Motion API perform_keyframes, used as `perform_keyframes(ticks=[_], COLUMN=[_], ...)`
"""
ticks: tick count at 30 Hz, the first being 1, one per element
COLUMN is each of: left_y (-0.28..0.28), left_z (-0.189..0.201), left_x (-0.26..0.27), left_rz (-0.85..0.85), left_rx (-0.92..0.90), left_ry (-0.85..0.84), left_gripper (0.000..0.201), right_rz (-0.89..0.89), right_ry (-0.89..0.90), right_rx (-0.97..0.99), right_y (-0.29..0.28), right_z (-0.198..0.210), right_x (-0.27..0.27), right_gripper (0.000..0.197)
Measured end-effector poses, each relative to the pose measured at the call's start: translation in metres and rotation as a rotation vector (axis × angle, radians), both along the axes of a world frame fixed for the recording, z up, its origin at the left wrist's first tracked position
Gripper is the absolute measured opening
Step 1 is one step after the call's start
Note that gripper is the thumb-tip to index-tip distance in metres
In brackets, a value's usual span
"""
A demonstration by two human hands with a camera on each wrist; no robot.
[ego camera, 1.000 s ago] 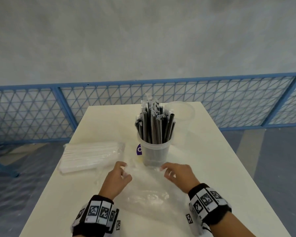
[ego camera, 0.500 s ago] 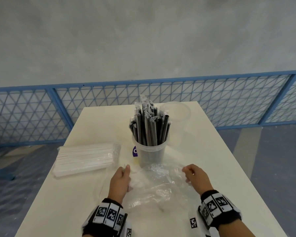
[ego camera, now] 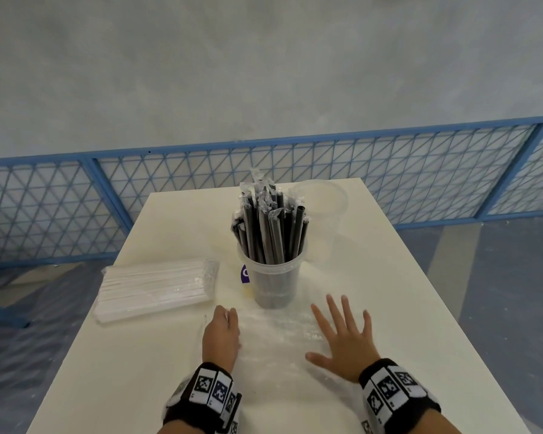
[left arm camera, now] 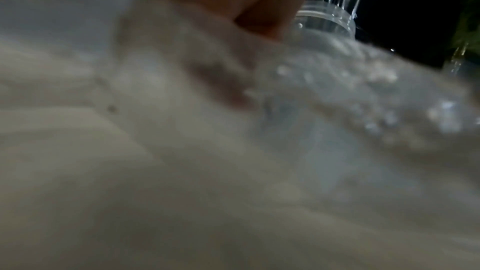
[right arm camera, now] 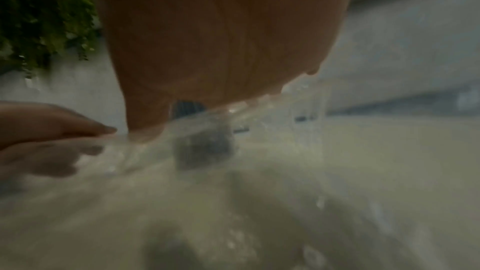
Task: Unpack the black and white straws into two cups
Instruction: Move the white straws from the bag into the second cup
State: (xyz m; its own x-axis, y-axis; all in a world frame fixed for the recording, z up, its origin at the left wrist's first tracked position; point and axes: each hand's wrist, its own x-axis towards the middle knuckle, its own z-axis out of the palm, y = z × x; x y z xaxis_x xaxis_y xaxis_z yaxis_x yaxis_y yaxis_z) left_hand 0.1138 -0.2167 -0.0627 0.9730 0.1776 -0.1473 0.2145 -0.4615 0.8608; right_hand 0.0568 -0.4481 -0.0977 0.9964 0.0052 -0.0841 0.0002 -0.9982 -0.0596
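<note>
A clear cup [ego camera: 275,281] full of wrapped black straws [ego camera: 268,227] stands mid-table. Behind it to the right is an empty clear cup [ego camera: 322,211]. A sealed pack of white straws [ego camera: 157,289] lies to the left. An empty clear plastic bag [ego camera: 279,333] lies flat on the table in front of the full cup. My right hand [ego camera: 345,336] presses on the bag's right part with fingers spread and straight. My left hand [ego camera: 221,333] rests on the bag's left edge, and its back hides the fingers. Both wrist views are blurred.
The white table [ego camera: 405,308] ends close behind the cups and just left of the white straw pack. A blue mesh fence [ego camera: 420,170] runs behind it, with a grey wall above.
The crumpled bag, held up between both hands before, now lies flattened on the table. My right hand has opened and spread onto it. The left hand has lowered to the table.
</note>
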Motion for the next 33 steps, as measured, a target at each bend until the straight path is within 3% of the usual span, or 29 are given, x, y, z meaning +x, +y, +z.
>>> perform_keyframes(ticks=[2, 4, 6, 8, 10, 11, 13, 16, 20, 23, 27, 33], left_y=[0.0, 0.001, 0.0, -0.01, -0.023, -0.028, -0.033, -0.027, -0.014, -0.01, -0.008, 0.007], left_z=[-0.003, -0.006, -0.01, -0.002, 0.001, -0.003, -0.018, -0.038, -0.074, -0.044, -0.037, -0.033], left_x=[-0.006, -0.012, -0.015, -0.022, -0.03, -0.034, -0.035, -0.035, -0.027, -0.024, -0.02, -0.013], left_rz=[-0.019, -0.043, -0.147, -0.392, -0.731, -0.882, -0.953, -1.019, -0.976, -1.032, -1.139, -1.104], left_rx=[0.089, 0.238, 0.533, 0.811, 0.964, 0.999, 1.095, 1.107, 0.969, 0.947, 0.974, 0.943], left_ry=[-0.014, -0.068, -0.166, -0.275, -0.291, -0.216, -0.159, -0.025, 0.035, 0.055, 0.189, 0.314], left_gripper=[0.024, 0.011, 0.048, 0.08, 0.095, 0.099, 0.114, 0.126, 0.114, 0.114, 0.109, 0.119], right_rz=[0.043, 0.108, 0.144, 0.14, 0.122, 0.11, 0.113, 0.179, 0.258, 0.245, 0.139, -0.113], right_ry=[0.159, 0.185, 0.178, 0.179, 0.168, 0.156, 0.118, 0.101, 0.25, 0.264, 0.326, 0.542], right_rx=[0.005, 0.027, 0.059, 0.09, 0.092, 0.084, 0.102, 0.069, 0.038, -0.025, -0.001, 0.077], right_y=[-0.002, -0.009, -0.017, -0.02, -0.021, -0.019, -0.007, 0.02, 0.04, 0.027, 0.001, -0.038], right_z=[-0.02, -0.033, -0.038, -0.04, -0.039, -0.038, -0.033, -0.028, -0.037, -0.044, -0.016, 0.004], right_x=[-0.006, -0.01, -0.009, -0.006, -0.003, -0.003, 0.001, -0.001, -0.018, -0.021, -0.015, -0.02], right_gripper=[0.092, 0.091, 0.089, 0.086, 0.082, 0.084, 0.1, 0.108, 0.086, 0.081, 0.092, 0.112])
